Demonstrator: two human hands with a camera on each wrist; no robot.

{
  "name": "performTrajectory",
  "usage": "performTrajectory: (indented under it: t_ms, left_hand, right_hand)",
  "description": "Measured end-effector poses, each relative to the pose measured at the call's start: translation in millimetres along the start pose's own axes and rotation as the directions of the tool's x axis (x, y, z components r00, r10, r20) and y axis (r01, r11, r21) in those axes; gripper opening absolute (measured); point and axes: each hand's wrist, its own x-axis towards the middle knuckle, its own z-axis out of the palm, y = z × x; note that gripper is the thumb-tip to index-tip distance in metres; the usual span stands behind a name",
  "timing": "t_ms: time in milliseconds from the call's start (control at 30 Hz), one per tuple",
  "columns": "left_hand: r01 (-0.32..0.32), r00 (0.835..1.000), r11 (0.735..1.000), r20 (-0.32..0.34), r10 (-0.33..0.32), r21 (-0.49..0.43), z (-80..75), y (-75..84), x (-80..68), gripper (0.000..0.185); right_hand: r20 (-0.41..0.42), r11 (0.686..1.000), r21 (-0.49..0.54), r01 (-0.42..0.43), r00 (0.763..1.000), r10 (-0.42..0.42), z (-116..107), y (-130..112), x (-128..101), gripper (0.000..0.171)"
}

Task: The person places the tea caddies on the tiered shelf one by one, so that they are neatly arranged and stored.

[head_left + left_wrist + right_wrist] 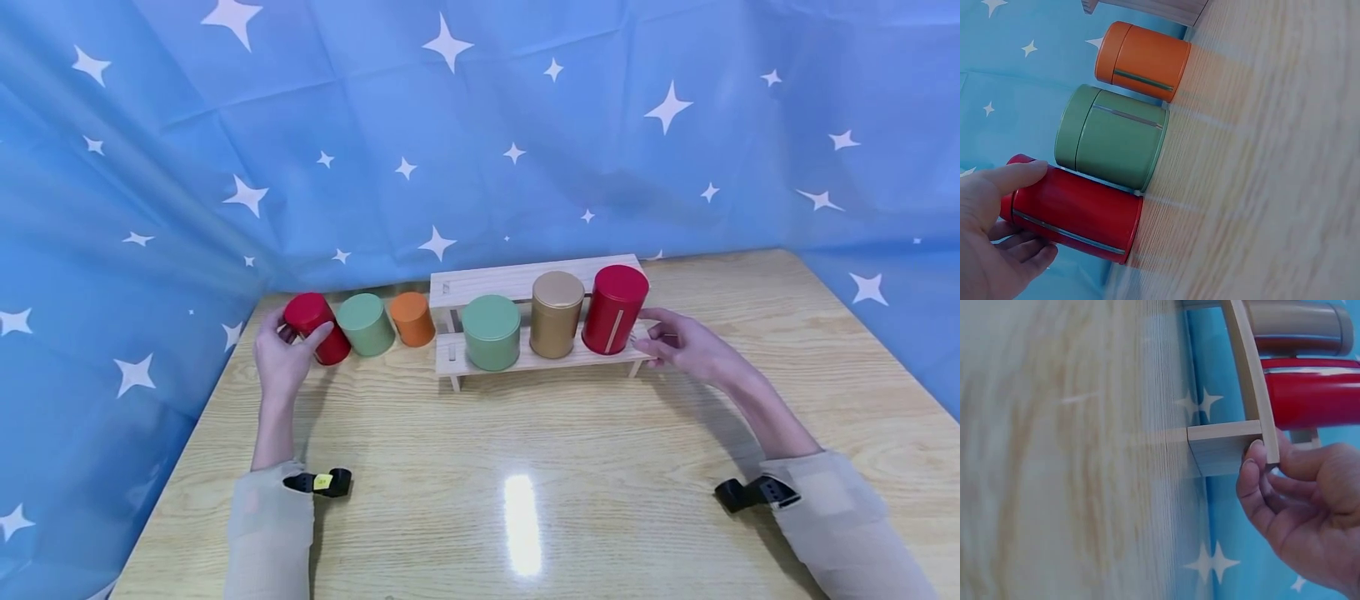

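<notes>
The small red tin point(315, 327) stands at the far left of the wooden table point(525, 467), close to the starred blue backdrop point(480, 125), and it leans: its lid end tips toward the left and back, so its long axis runs slightly off upright. The left hand point(281, 354) wraps around it, thumb point(1019, 175) laid along the near side by the lid and the other fingers point(1025, 250) curled behind, so it is gripping the tin. Just beside it stands a green tin point(365, 323), upright, then an orange tin point(412, 318), the three in a row along the table's back edge. To the right sits a low wooden rack point(517, 354) carrying another green tin point(491, 332), a gold tin point(557, 313) and a tall red tin point(615, 308), all upright on its lower step. The right hand point(686, 346) reaches in flat from the right, forearm low over the table, and its fingertips point(1254, 469) pinch the rack's end by the leg, just beside the tall red tin. Both sleeves are pale, with a dark strap at each wrist.
</notes>
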Motion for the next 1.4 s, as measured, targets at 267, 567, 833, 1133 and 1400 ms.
performTrajectory:
  t_ms: [267, 567, 833, 1133, 1400]
  left_hand:
    - [-0.041, 0.997, 0.995, -0.072, 0.034, -0.086, -3.1, 6.5, -1.8, 0.069]
    - [-0.077, 0.990, 0.997, -0.122, 0.074, -0.020, -8.5, 25.2, -9.4, 0.074]
    - [-0.137, 0.982, 0.990, -0.137, 0.131, -0.033, -8.3, 47.2, -18.1, 0.072]
    - [-0.271, 0.959, 0.955, -0.115, 0.258, -0.118, 5.9, 69.3, -30.7, 0.068]
    - [-0.347, 0.938, 0.924, -0.053, 0.343, -0.158, 20.3, 92.8, -49.5, 0.066]
  right_hand:
    - [0.006, 1.000, 0.018, 0.013, 1.000, -0.013, -0.7, 1.5, -0.5, 0.066]
    - [0.007, 1.000, 0.001, 0.010, 1.000, -0.010, -0.3, 1.3, -0.7, 0.066]
    - [0.003, 1.000, 0.009, 0.011, 1.000, -0.011, -0.3, -0.2, -2.2, 0.065]
    - [-0.002, 1.000, 0.004, 0.006, 1.000, -0.006, -0.4, 0.8, -1.7, 0.066]
    - [0.001, 1.000, 0.020, 0.017, 1.000, -0.017, -0.1, 2.1, -0.8, 0.065]
